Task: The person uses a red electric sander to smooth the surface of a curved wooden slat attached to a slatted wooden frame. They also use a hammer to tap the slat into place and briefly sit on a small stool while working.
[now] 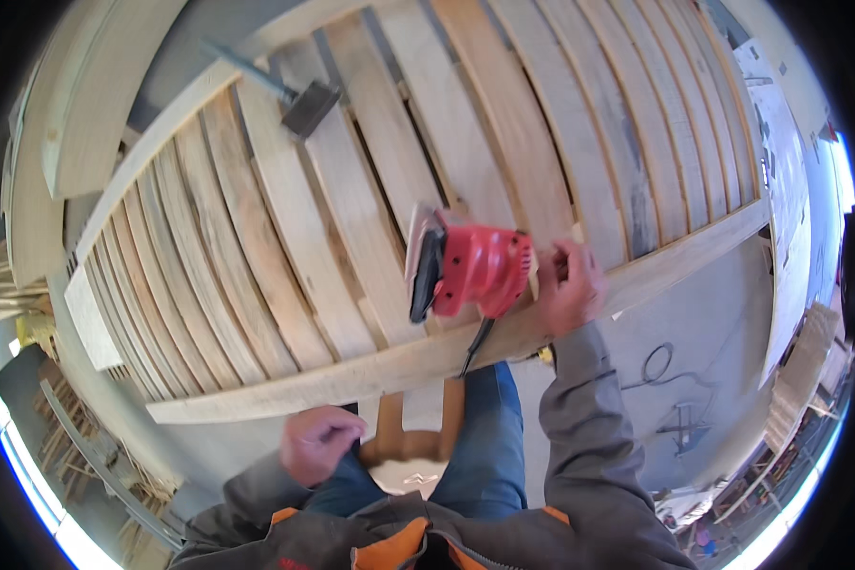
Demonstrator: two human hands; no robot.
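A red electric sander [480, 271] with a black base edge lies tipped on its side on the pale wooden slats [389, 180]. Its black cord [475, 348] drops over the near rail [427, 353]. My right hand [574, 285] is just right of the sander, over that rail, with its fingers curled in; whether they hold anything is hidden. Close to my lap, my left hand [320, 445] is closed, thumb against fingers and slightly blurred. Anything inside it is too small to make out.
A clamp with a dark block-shaped head [310, 109] lies across the slats' far left. Long boards [104, 95] stand at the upper left, and a pale sheet [784, 190] is at the right. A loose cable [657, 366] lies on the grey floor.
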